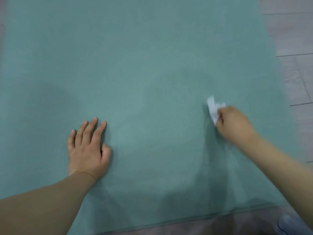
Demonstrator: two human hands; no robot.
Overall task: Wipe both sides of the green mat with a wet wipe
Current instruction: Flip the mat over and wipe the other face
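Observation:
The green mat (pixel 144 65) lies flat on the floor and fills most of the head view. My left hand (pixel 88 148) presses flat on it at the lower left, fingers straight and slightly spread. My right hand (pixel 235 124) is on the mat's right part, blurred by motion, and grips a crumpled white wet wipe (pixel 213 108) that sticks out past its fingers against the mat surface. A faint darker patch shows on the mat between the hands.
Grey wood-look floor (pixel 298 65) runs along the mat's right edge and below its near edge (pixel 169 223). A pale object (pixel 289 223) shows at the bottom right corner, too blurred to identify.

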